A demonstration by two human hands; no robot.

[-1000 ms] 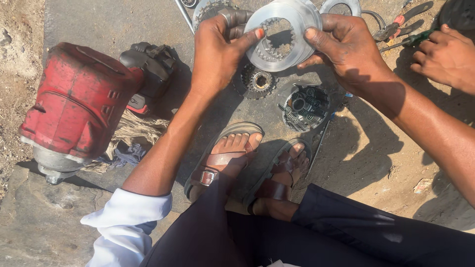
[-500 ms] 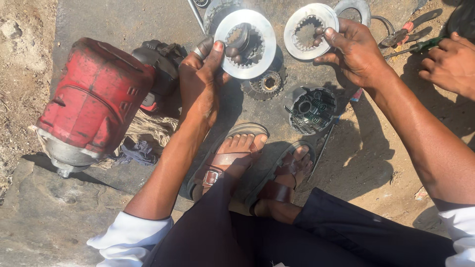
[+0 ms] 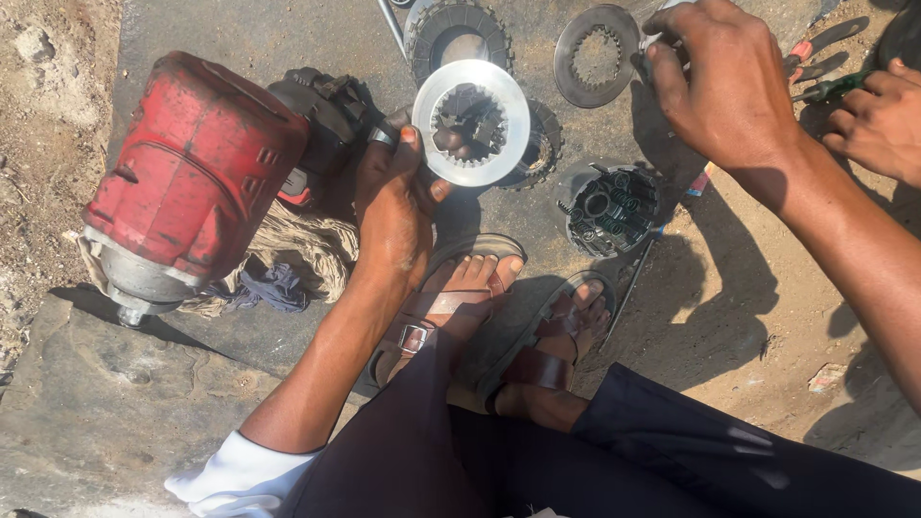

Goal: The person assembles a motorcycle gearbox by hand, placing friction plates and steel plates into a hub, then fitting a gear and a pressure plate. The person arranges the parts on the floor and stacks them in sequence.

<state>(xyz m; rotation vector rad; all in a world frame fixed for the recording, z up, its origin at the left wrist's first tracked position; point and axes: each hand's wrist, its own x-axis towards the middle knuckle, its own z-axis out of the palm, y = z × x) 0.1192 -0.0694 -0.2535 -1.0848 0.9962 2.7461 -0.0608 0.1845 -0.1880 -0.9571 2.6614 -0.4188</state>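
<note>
Rings drawn further apart, left hand (image 3: 393, 197) gripping bright toothed ring (image 3: 471, 122), right hand (image 3: 724, 82) pinching darker ring's (image 3: 597, 55) edge, clear gap between

Outdoor roadside repair spot, worked at ground level: bare dirt and a stone slab (image 3: 115, 403), a red engine housing (image 3: 187, 177), toothed metal discs (image 3: 595, 53), greasy rags (image 3: 288, 254) and hand tools (image 3: 830, 86) lying about.

One head-worn camera looks steeply down, from close, over the knees and sandalled feet (image 3: 499, 317) to the ground (image 3: 748, 317).
</note>
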